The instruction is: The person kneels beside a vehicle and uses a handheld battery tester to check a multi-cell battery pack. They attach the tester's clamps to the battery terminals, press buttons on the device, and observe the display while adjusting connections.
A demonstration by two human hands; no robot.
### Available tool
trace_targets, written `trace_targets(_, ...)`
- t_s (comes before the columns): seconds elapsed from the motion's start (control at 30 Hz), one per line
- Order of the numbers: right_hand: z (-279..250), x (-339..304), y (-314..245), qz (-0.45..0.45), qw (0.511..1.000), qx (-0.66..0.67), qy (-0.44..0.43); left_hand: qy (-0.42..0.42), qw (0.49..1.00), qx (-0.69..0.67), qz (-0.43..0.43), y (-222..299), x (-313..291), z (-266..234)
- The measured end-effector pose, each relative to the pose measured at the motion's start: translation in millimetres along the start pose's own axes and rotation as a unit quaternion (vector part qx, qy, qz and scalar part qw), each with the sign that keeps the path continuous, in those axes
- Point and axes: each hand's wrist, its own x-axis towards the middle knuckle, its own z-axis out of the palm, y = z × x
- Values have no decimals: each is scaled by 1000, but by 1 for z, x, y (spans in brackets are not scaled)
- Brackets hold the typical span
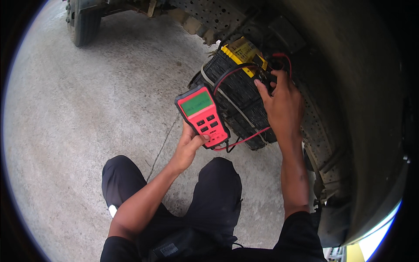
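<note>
My left hand (190, 146) is wrapped round the lower part of a red and black handheld battery tester (202, 117), its thumb on the front. The tester's green screen is lit with a line of text, and several dark buttons sit below it. Red and black leads run from the tester toward a yellow-topped battery (242, 53). At the battery's near end, my right hand (281, 96) has its thumb and fingers closed round a dark clamp (265, 77), partly hidden by the fingers. Beyond that hand, a red clamp (278, 55) rests at the battery's far side.
A black ribbed box (244, 94) with a pale strap holds the battery beside a perforated vehicle frame (321, 146). A large dark curved fender (371, 131) bounds the right side. A tyre (87, 24) stands at the far left on the concrete floor (87, 113).
</note>
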Motion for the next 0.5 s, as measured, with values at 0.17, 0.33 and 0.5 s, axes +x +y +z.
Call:
trace_targets(0.17, 18, 4, 22, -43, 996, 57, 48, 6, 1000, -12, -7, 3, -1, 4)
trace_targets(0.33, 9, 14, 55, 36, 976, 215, 27, 17, 1000, 18, 8, 1, -1, 0)
trace_targets(0.5, 12, 31, 79, 74, 930, 359, -39, 19, 999, 26, 9, 1, -2, 0)
